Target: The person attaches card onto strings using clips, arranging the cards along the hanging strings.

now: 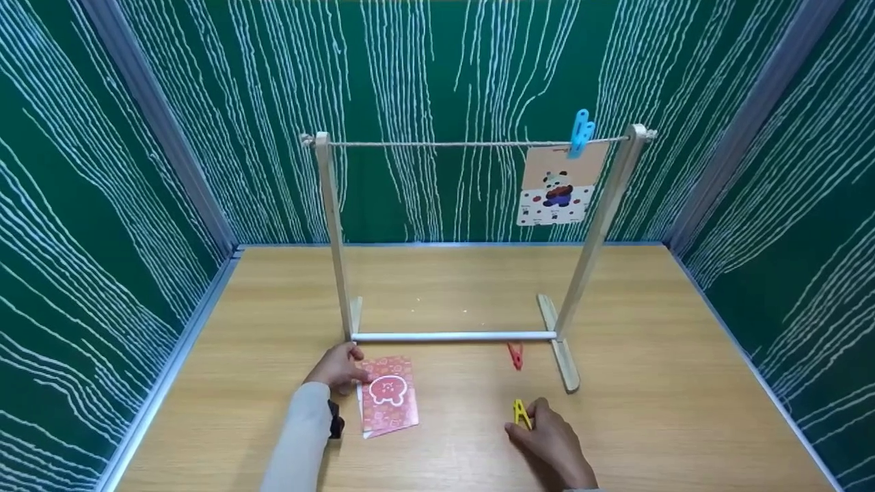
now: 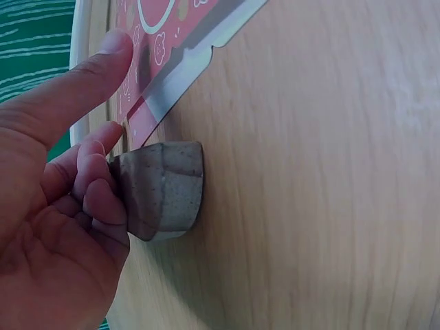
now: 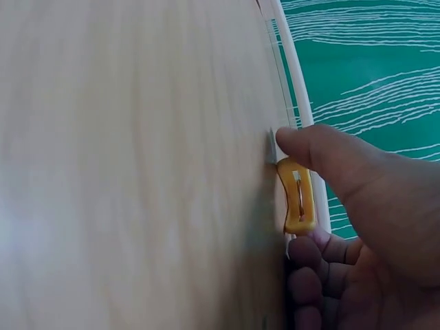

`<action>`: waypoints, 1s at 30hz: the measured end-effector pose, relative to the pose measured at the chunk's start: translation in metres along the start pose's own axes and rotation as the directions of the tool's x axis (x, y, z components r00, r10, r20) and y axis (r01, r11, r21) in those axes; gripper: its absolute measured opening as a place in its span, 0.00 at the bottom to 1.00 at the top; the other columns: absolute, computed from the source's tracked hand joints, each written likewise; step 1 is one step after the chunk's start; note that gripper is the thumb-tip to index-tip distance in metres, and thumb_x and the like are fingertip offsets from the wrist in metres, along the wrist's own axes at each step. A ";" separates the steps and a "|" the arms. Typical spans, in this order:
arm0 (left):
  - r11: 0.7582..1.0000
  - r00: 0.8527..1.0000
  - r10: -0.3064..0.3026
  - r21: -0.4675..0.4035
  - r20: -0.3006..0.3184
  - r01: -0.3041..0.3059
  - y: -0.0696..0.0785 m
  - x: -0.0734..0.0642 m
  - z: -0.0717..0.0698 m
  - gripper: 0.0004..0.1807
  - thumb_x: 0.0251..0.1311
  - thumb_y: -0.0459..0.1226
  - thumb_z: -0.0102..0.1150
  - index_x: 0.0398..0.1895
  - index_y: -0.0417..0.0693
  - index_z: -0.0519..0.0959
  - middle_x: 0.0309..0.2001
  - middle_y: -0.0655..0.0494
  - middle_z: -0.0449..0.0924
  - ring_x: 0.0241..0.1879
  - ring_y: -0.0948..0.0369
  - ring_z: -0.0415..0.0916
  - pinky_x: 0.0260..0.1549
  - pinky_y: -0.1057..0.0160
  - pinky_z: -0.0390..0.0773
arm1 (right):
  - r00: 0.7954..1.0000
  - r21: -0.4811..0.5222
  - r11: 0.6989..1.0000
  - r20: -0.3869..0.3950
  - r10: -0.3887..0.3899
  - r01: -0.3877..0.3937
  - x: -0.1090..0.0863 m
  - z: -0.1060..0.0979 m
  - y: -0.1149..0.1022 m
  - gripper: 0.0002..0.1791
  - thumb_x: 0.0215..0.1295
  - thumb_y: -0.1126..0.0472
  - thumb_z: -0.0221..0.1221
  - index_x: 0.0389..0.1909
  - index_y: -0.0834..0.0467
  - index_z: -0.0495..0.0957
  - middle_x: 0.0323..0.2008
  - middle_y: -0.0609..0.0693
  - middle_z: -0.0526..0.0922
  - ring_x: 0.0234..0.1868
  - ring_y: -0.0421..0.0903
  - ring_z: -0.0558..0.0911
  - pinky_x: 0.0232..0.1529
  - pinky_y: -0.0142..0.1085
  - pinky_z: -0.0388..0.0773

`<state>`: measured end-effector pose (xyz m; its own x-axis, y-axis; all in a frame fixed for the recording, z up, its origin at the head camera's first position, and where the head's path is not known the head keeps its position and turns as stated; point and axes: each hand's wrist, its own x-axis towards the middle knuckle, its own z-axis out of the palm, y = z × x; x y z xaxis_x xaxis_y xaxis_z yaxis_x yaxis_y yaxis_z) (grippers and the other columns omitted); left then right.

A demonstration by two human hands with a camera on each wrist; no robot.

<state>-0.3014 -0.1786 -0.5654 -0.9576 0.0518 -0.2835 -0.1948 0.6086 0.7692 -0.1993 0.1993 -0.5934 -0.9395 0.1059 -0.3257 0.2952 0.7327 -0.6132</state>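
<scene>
My left hand (image 1: 336,369) is at the left edge of a pink patterned card (image 1: 403,410) with a white-outlined bear, its thumb over that edge. Another card's pale edge peeks out beneath. In the left wrist view, the thumb is extended across the card (image 2: 165,41) and the other fingers are bent beside a wooden foot end (image 2: 161,192). My right hand (image 1: 550,437) pinches a yellow clothespin (image 1: 521,414) between thumb and index finger, low over the table. The right wrist view has the clothespin (image 3: 300,199) between the fingertips.
A wooden stand (image 1: 335,239) holds a string (image 1: 437,144) across its top. From its right end hangs a panda card (image 1: 555,195) under a blue clothespin (image 1: 580,133). A red clothespin (image 1: 516,356) lies by the right foot (image 1: 566,369). Green walls (image 1: 437,75) surround the table (image 1: 649,383).
</scene>
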 end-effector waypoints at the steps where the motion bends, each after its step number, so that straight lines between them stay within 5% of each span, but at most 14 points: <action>1: 1.000 1.000 -0.003 0.007 0.000 0.003 0.001 0.001 0.001 0.22 0.42 0.29 0.73 0.41 0.38 0.73 0.31 0.53 0.69 0.24 0.61 0.66 0.19 0.67 0.68 | 1.000 0.004 1.000 0.005 0.007 -0.007 0.000 0.000 0.000 0.25 0.54 0.49 0.68 0.40 0.61 0.69 0.29 0.52 0.73 0.28 0.45 0.71 0.27 0.33 0.64; 10: 0.996 0.997 -0.074 0.044 0.020 0.074 0.007 0.002 0.003 0.24 0.39 0.28 0.74 0.41 0.42 0.72 0.32 0.52 0.69 0.24 0.61 0.66 0.19 0.66 0.69 | 1.000 0.011 1.000 0.000 -0.016 0.016 0.000 0.000 0.001 0.21 0.53 0.55 0.68 0.38 0.61 0.70 0.29 0.50 0.73 0.30 0.44 0.71 0.28 0.33 0.66; 20: 0.999 0.999 -0.021 0.042 0.027 0.020 0.006 0.002 0.003 0.22 0.39 0.25 0.71 0.37 0.39 0.71 0.29 0.53 0.69 0.18 0.64 0.64 0.17 0.68 0.66 | 0.988 0.033 0.989 -0.065 -0.139 0.142 -0.003 -0.002 0.005 0.15 0.50 0.60 0.66 0.34 0.63 0.72 0.25 0.49 0.71 0.26 0.43 0.68 0.26 0.33 0.63; 30: 0.999 1.000 -0.019 0.041 0.018 0.018 0.008 0.003 0.003 0.21 0.37 0.23 0.69 0.35 0.39 0.70 0.26 0.55 0.67 0.17 0.64 0.64 0.17 0.69 0.65 | 0.997 0.040 0.997 -0.025 -0.068 0.069 -0.001 -0.004 0.004 0.16 0.51 0.60 0.65 0.37 0.64 0.73 0.26 0.51 0.71 0.26 0.44 0.69 0.27 0.33 0.64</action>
<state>-0.3046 -0.1710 -0.5622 -0.9497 0.0551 -0.3082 -0.2029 0.6416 0.7398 -0.1979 0.2048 -0.5927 -0.9614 0.0732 -0.2651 0.2367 0.7108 -0.6624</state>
